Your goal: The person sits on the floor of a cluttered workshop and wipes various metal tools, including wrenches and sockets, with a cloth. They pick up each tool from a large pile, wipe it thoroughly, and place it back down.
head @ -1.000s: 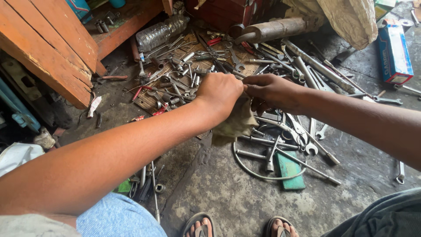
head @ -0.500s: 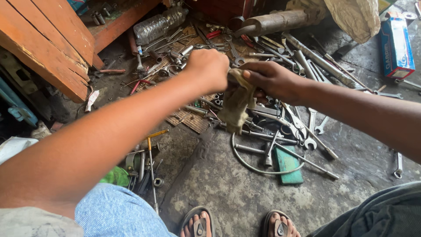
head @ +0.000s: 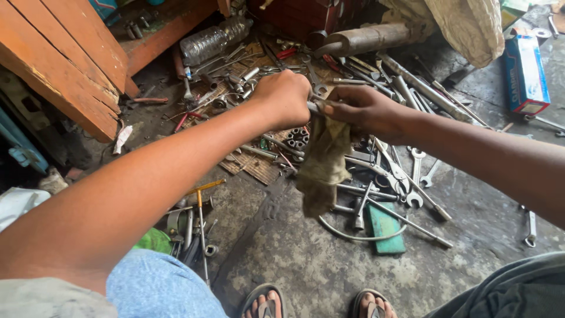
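Note:
My left hand (head: 284, 97) is closed around a short metal tool (head: 313, 108), of which only a small silver stretch shows between my two hands. My right hand (head: 360, 111) grips a dirty tan rag (head: 322, 165) against that tool; the rag hangs down loosely below both hands. Both hands are held above a heap of wrenches and sockets (head: 388, 171) spread on the concrete floor.
An orange wooden bench (head: 65, 59) stands at the left, a clear plastic bottle (head: 212, 40) lies behind the tools, a blue box (head: 525, 73) sits at the right. A green block (head: 384, 227) and a wire loop lie near my sandalled feet (head: 265, 303).
Both hands have shifted slightly lower and nearer. The rag now hangs longer beneath my right hand, and a bit of the metal tool shows between the hands.

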